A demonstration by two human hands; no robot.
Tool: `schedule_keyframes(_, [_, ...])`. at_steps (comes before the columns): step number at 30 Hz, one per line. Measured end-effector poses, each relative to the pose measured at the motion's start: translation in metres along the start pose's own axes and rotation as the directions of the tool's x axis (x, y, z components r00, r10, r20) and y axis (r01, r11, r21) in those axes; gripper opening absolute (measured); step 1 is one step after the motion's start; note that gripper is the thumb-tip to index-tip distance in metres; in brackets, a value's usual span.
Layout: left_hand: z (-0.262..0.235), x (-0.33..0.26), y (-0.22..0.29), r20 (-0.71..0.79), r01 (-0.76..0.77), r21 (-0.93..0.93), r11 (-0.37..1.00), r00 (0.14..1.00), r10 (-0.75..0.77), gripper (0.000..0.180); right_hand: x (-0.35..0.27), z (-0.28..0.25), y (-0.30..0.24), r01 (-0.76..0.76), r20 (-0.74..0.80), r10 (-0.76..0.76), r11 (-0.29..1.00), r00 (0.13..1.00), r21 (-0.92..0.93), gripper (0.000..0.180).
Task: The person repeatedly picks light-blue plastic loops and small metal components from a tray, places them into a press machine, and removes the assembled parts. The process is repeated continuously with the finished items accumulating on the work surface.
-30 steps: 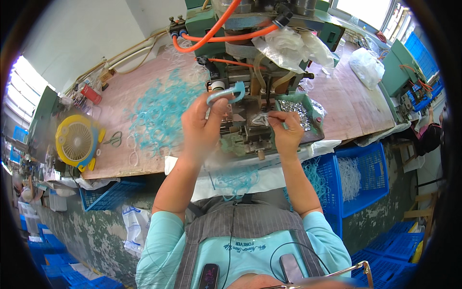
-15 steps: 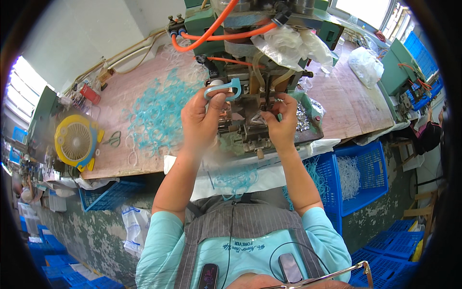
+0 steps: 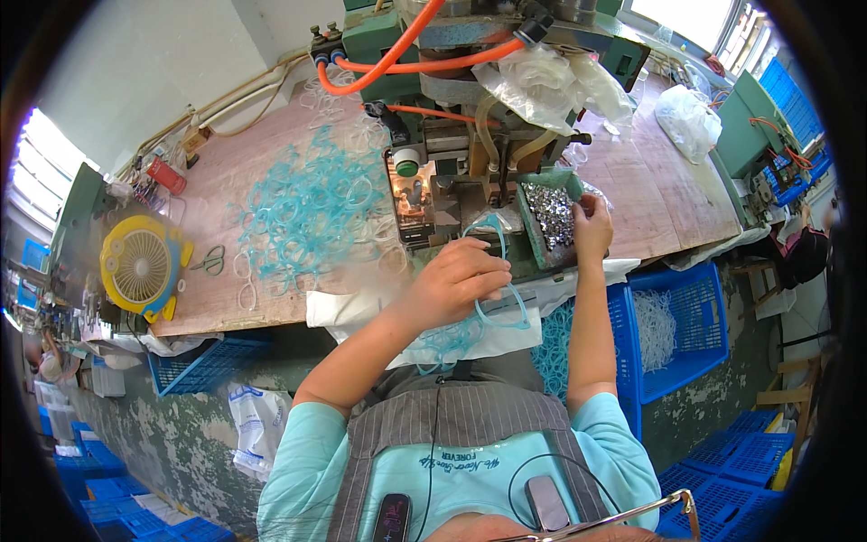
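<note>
My left hand (image 3: 462, 278) is closed around a light blue plastic loop-shaped frame (image 3: 515, 316), in front of the bench machine (image 3: 479, 154). Part of the frame rises above the fingers and part hangs to their right. At the right edge of a green tray (image 3: 533, 237) of small shiny metal pieces (image 3: 553, 215) is my right hand (image 3: 591, 228), fingers curled together; what they pinch is hidden. More light blue pieces (image 3: 442, 341) rest on a white sheet (image 3: 339, 316) over my lap.
A loose heap of light blue loops (image 3: 307, 212) covers the bench on the left, near scissors (image 3: 210, 261) and a yellow fan (image 3: 142, 262). Orange hoses (image 3: 397, 63) cross above the machine. Blue crates (image 3: 677, 361) with plastic pieces stand at lower right.
My left hand has come down and right from beside the machine, with a light blue frame in it. My right hand has left the machine's front for the tray's right edge.
</note>
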State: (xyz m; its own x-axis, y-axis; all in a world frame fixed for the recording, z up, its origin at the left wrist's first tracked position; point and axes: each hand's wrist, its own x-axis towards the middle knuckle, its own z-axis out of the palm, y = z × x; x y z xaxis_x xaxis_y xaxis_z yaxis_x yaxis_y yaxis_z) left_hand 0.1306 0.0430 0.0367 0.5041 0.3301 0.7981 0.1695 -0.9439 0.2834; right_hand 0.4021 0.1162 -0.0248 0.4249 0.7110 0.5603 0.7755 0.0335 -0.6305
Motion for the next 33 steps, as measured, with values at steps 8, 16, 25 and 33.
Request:
schedule_keyframes(8, [0.002, -0.001, -0.001, -0.03, -0.006, 0.013, 1.0, 1.0, 0.006, 0.029, -0.01, 0.034, 0.025, 0.511, 0.359, -0.398, 0.8, 0.844, -0.315, 0.05])
schedule_keyframes(16, [-0.009, -0.037, 0.002, -0.193, 0.113, 0.363, 0.925, 0.98, -0.044, 0.038, 0.005, 0.046, 0.03, 0.361, 0.157, -0.34, 0.923, 0.927, -0.131, 0.01])
schedule_keyframes(25, [-0.111, -0.175, -0.074, -0.869, 0.923, 0.177, 0.341, 0.309, -0.386, 0.031, 0.002, 0.032, 0.019, 0.418, -0.031, -0.422, 0.904, 0.906, -0.094, 0.009])
schedule_keyframes(33, [-0.124, -0.197, -0.114, -0.566, 0.669, 0.74, -0.067, 0.565, -0.6, 0.036, 0.0, 0.03, 0.016, 0.266, -0.043, -0.266, 0.964, 0.963, -0.011, 0.009])
